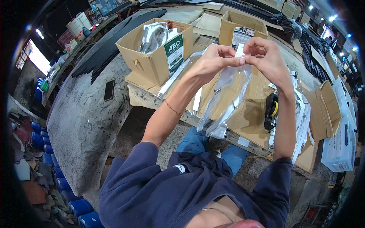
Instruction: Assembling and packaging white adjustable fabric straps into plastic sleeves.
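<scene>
A long clear plastic bag [226, 102] hangs in front of me over the cardboard, with white strap-like pieces and small metal parts showing through it. My left hand [217, 60] is closed in a pinch on the bag's top end. From the other side my right hand [266, 57] pinches the same end, the two thumbs almost touching. A small white piece [239, 50] stands up between the fingertips; whether it is part of the bag or its contents, I cannot tell. Another white strap [178, 78] lies left of the bag, partly behind my left forearm.
A cardboard box [142, 66] filled with plastic-wrapped items stands at left, another box [227, 28] behind my hands. Right lie a black tape dispenser [269, 114], a pile of white straps [302, 123], an open carton [327, 108] and a clear bin [340, 152]. A phone [109, 90] rests at left.
</scene>
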The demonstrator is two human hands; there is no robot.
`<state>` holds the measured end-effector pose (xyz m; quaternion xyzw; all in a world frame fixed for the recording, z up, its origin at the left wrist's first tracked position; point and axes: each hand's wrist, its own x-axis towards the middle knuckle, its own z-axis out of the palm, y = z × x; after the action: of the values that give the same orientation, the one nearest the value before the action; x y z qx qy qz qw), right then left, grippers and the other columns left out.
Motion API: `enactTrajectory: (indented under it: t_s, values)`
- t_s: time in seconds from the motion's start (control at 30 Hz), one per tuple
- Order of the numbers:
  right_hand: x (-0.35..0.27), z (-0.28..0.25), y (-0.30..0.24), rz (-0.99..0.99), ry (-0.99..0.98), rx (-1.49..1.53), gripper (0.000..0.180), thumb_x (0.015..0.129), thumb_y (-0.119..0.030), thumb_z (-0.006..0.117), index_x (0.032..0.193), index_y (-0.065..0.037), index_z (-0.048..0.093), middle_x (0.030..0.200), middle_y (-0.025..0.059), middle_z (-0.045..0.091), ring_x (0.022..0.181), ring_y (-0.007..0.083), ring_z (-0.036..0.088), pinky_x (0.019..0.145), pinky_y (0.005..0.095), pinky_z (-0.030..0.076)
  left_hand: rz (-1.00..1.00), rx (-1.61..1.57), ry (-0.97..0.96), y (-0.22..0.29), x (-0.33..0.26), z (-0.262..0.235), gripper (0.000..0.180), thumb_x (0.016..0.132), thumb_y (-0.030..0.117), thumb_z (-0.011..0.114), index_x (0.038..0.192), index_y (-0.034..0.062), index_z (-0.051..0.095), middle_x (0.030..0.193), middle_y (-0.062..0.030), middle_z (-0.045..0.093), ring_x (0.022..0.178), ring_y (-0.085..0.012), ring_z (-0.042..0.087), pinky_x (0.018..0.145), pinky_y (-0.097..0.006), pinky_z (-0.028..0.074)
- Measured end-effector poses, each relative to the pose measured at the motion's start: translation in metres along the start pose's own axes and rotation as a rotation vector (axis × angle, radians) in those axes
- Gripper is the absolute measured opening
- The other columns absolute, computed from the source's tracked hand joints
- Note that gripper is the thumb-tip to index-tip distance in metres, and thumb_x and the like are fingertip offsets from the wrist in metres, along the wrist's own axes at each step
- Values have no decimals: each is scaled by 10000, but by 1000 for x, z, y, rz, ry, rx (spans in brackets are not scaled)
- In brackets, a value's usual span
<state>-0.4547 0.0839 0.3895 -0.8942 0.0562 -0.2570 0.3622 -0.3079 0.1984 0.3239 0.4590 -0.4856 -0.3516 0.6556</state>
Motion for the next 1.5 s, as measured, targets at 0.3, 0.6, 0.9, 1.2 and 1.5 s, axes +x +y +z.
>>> enactTrajectory:
  t_s: [0.3,0.6,0.9,1.2,1.5]
  values:
    - [-10,3,4,37,101,266,140,815,-79,697,931,-5,675,899,43,649,796,131,618,729,264,504,35,55,140,0,-8,0,143,789,96,752,844,8,654,805,-43,656,708,-93,587,657,-240,458]
    - [-38,62,-1,-163,512,-165,188,744,-87,760,899,-30,670,828,71,616,693,172,581,613,293,450,159,-117,233,-7,-12,10,202,814,87,717,718,59,542,780,-28,627,695,-82,571,642,-249,464]
    - [-37,72,-1,-212,616,-171,117,778,-37,688,890,-19,661,824,91,617,729,217,600,646,322,471,89,-426,264,-7,-18,14,120,847,84,664,795,42,564,822,-36,630,762,-80,558,704,-235,432]
    - [-34,74,-1,-248,590,-282,120,796,-52,671,910,-18,649,845,104,603,756,264,604,665,361,483,198,-232,265,-16,-21,9,67,796,27,626,780,16,563,813,-42,635,745,-83,575,704,-243,452]
    - [-29,69,-3,-227,539,-189,87,811,-48,645,883,0,650,913,121,586,911,285,579,797,374,468,238,-277,258,-20,-20,7,76,799,15,653,809,14,578,856,-65,656,783,-89,599,723,-239,475]
